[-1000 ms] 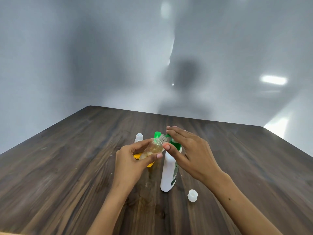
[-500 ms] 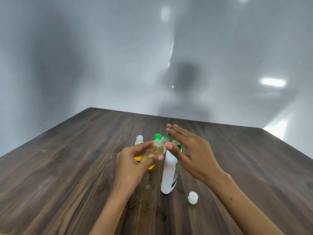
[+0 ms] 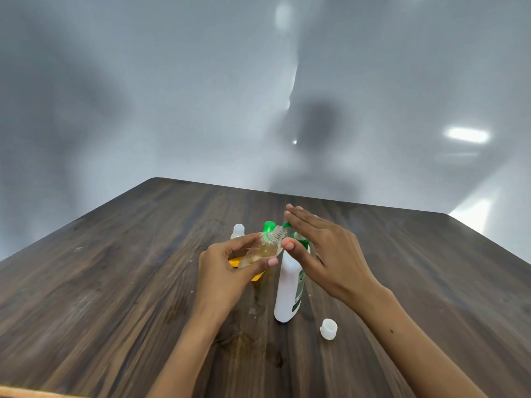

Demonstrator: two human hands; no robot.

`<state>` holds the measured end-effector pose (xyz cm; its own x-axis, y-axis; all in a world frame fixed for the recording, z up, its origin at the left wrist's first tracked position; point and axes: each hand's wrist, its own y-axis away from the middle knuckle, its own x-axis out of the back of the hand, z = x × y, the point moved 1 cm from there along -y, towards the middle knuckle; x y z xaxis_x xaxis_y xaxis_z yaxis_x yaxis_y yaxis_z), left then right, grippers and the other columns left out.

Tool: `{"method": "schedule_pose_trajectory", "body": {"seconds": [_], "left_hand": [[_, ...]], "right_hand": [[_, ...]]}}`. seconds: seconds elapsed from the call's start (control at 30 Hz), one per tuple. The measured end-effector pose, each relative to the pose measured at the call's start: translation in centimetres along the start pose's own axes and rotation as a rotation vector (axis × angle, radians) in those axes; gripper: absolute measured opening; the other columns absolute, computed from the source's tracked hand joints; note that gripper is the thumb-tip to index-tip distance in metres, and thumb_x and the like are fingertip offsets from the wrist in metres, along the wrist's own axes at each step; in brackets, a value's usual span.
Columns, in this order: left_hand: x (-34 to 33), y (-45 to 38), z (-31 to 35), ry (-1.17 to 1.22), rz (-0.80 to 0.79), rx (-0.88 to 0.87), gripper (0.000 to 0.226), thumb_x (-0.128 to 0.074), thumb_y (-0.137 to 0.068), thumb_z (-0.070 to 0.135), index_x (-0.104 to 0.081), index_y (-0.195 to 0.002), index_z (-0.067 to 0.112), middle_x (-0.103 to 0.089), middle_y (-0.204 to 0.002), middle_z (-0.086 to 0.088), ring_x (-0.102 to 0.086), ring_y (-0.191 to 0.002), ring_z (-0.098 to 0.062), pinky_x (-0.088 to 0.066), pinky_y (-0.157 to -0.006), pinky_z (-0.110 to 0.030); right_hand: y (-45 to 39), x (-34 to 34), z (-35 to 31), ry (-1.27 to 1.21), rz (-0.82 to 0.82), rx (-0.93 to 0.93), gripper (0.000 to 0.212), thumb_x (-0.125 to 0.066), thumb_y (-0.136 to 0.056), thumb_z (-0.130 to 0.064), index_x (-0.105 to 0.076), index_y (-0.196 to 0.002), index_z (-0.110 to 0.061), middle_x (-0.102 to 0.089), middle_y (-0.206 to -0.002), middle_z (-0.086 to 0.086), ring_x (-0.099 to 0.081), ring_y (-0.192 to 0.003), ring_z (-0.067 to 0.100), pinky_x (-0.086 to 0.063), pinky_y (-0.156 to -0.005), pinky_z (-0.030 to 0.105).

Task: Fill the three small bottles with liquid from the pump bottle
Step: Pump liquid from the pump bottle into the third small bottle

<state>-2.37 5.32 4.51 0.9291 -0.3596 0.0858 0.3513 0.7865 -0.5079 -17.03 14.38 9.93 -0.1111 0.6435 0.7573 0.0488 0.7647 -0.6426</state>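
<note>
Change since half a second ago: our right hand now sits a little higher over the pump head, its fingers flatter; the small bottle's tilt and place under the spout match the earlier frame. We read this as the top of a pump stroke, with filling of this bottle under way and not finished.

Item, right hand: fingers straight and together, laid across the green pump top, thumb tip just beside the small bottle's neck. It grips nothing.

Item, left hand: fingers and thumb curled round the small clear bottle, holding it tilted, open threaded mouth raised toward the spout. Amber liquid lies in its lower part.

Item, pump bottle: white, upright on the table, directly under the right palm and just right of the left fingertips.

Item, white cap: loose on the table, near the right wrist; probably this bottle's own.

Item, second small bottle: beyond the left fingers, capped; contents cannot be told.

Item, green cap: behind the held bottle's mouth; possibly the third bottle, though its body is hidden.

Item, yellow object: partly hidden behind the left fingers, unidentified.
</note>
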Motion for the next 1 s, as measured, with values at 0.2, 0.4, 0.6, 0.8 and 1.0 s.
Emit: {"method": "schedule_pose_trajectory", "body": {"seconds": [0.2,0.4,0.6,0.8,1.0], "left_hand": [[-0.01,0.06,0.06,-0.003,-0.006,0.001,0.045,-0.089,-0.062,0.021,-0.066,-0.084,0.052,-0.065,-0.078,0.039,-0.064,-0.087,0.014,-0.051,-0.08,-0.009],[0.05,0.18,0.37,0.033,0.007,0.014,0.041,-0.089,-0.062,0.023,-0.072,-0.092,0.044,-0.073,-0.092,0.024,-0.067,-0.092,0.005,-0.056,-0.089,-0.034],[0.12,0.09,0.59,0.025,0.003,0.013,0.042,-0.089,-0.062,0.021,-0.07,-0.09,0.046,-0.071,-0.087,0.03,-0.067,-0.09,0.009,-0.057,-0.089,-0.034],[-0.11,0.05,0.43,0.008,0.002,0.015,0.042,-0.089,-0.062,0.023,-0.07,-0.091,0.046,-0.069,-0.084,0.034,-0.066,-0.089,0.011,-0.055,-0.086,-0.025],[-0.09,0.09,0.16,0.033,0.005,0.04,0.04,-0.089,-0.062,0.021,-0.074,-0.094,0.04,-0.073,-0.093,0.023,-0.068,-0.092,0.005,-0.056,-0.089,-0.036]], "right_hand": [[0.19,-0.01,0.11,-0.012,0.006,0.004,0.089,-0.008,-0.082,-0.079,-0.052,-0.135,-0.022,-0.043,-0.142,-0.01,-0.036,-0.131,0.003,-0.035,-0.1,0.025],[0.27,-0.27,0.07,-0.033,0.036,-0.009,0.086,-0.012,-0.084,-0.077,-0.056,-0.131,-0.02,-0.049,-0.138,-0.007,-0.043,-0.129,0.008,-0.04,-0.098,0.029],[0.03,0.04,0.06,-0.014,0.018,0.006,0.087,-0.009,-0.082,-0.078,-0.055,-0.131,-0.022,-0.048,-0.139,-0.009,-0.042,-0.13,0.007,-0.037,-0.099,0.027],[0.33,-0.17,-0.01,-0.031,0.025,-0.009,0.085,-0.013,-0.083,-0.077,-0.057,-0.13,-0.021,-0.05,-0.137,-0.009,-0.043,-0.129,0.007,-0.038,-0.098,0.026],[0.33,-0.02,0.14,-0.035,0.032,0.002,0.084,-0.013,-0.084,-0.076,-0.057,-0.129,-0.022,-0.049,-0.137,-0.01,-0.042,-0.128,0.006,-0.037,-0.098,0.026]]}}
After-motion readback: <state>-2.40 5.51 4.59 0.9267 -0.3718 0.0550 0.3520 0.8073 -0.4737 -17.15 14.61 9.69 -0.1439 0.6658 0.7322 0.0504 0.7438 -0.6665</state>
